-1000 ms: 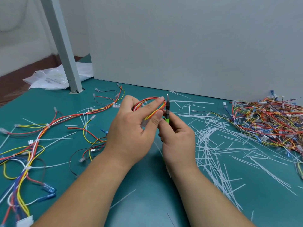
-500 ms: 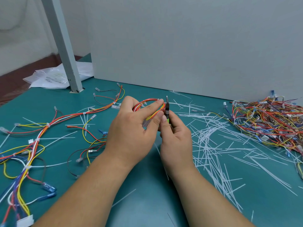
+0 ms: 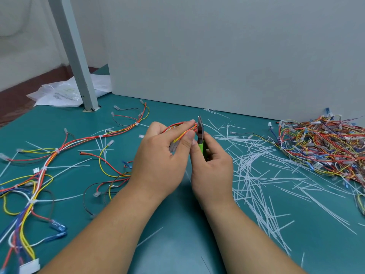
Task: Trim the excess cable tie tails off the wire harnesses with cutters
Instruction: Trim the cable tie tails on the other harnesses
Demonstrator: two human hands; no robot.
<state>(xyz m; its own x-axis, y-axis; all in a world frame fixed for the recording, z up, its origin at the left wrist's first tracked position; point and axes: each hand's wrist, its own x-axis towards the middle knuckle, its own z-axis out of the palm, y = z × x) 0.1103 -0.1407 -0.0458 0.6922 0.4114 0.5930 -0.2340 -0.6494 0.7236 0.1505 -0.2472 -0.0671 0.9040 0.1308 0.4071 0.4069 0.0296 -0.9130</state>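
At frame centre, my left hand (image 3: 158, 161) pinched a wire harness (image 3: 182, 133) beside the upright cutters (image 3: 200, 131) gripped in my right hand (image 3: 214, 169), apparently to line up a trim.

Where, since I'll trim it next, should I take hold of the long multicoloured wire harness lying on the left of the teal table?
Pinch the long multicoloured wire harness on its bundled trunk beside a white cable tie, coming from above: it lies flat on the teal table, and only at the ties are its wires bound together, while the branches splay loose.
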